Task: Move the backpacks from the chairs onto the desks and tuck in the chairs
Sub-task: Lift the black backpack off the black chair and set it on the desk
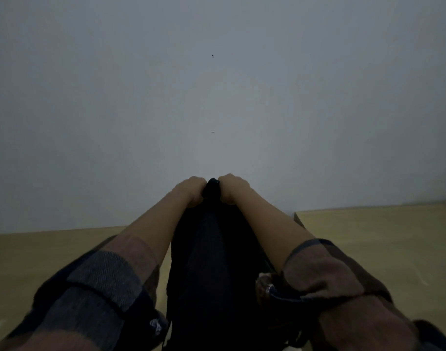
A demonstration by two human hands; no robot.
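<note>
The risk I judge here is the dark backpack (211, 262) sagging or tipping off the desk (368, 239) edge when released, since its lower part runs out of the bottom of the frame and whether it rests on the wood cannot be told. It sits at lower centre between both forearms. The left hand (191, 190) and right hand (232, 187) are close together at centre frame, fingers curled round the bag's top, arms stretched toward the wall (216, 97).

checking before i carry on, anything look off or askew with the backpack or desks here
Nothing stands out. The dark backpack hangs straight between the forearms, gripped at its top by the left hand and the right hand. The wooden desks show no spill or damage. The dim light hides fine detail on the bag.
</note>
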